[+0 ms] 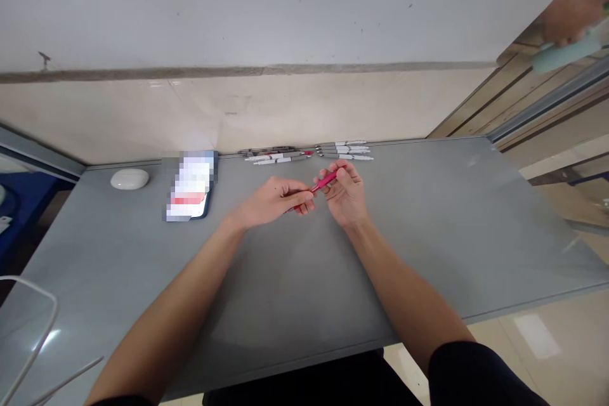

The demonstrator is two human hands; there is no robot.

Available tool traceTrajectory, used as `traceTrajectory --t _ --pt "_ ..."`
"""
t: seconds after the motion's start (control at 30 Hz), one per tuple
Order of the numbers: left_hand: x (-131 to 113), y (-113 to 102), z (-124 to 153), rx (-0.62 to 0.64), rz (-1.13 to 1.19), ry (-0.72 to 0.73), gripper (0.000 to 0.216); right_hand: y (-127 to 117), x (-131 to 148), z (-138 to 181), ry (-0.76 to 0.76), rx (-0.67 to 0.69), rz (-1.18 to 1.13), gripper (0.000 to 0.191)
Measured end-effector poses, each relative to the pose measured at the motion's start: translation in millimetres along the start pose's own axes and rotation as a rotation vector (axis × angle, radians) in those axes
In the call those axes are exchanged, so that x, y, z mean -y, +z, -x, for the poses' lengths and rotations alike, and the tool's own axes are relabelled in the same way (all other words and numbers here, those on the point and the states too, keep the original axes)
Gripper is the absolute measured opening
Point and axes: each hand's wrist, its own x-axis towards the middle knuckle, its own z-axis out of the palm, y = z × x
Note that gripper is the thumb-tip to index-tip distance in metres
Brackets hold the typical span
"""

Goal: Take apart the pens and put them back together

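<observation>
A red pen (327, 179) is held between my two hands above the grey table. My left hand (280, 198) pinches its lower left end, and part of the pen there is hidden by the fingers. At the upper right end, my right hand (346, 195) grips it between thumb and fingers, palm turned partly up. Just beyond my hands lie two groups of pens: a left group (276, 157) in grey and white, and a right group (346, 151) mostly white with grey. A bit of red shows between the groups.
A phone (190, 187) with a lit, blurred screen lies left of my hands. Farther left sits a white rounded case (130, 179). White cables (50, 323) cross the near left corner. A wall (295, 108) borders the grey table (428, 222) at the back. Another person's hand (571, 16) shows at upper right.
</observation>
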Motion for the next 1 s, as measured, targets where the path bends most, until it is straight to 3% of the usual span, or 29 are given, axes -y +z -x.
traceTrajectory --t 0.13,0.27,0.43,0.6,0.77,1.0 --pt "6 3 3 -0.059 0.121 -0.013 0.030 -7 3 -5 -0.001 -0.086 0.019 0.017" --pt "11 14 2 -0.371 0.495 0.093 0.026 -11 6 -8 0.006 -0.130 0.054 0.016" --pt "12 28 -1 -0.559 0.725 0.191 0.022 -2 4 -2 0.036 -0.047 0.289 0.020" --pt "14 40 5 -0.693 0.757 0.209 0.021 7 -8 8 0.018 0.073 0.617 0.025" --pt "16 44 12 -0.699 0.732 0.187 0.022 10 -14 10 0.005 0.061 0.643 0.025" --pt "18 41 14 -0.604 0.729 0.177 0.029 17 -13 2 -0.084 -0.080 0.431 0.021"
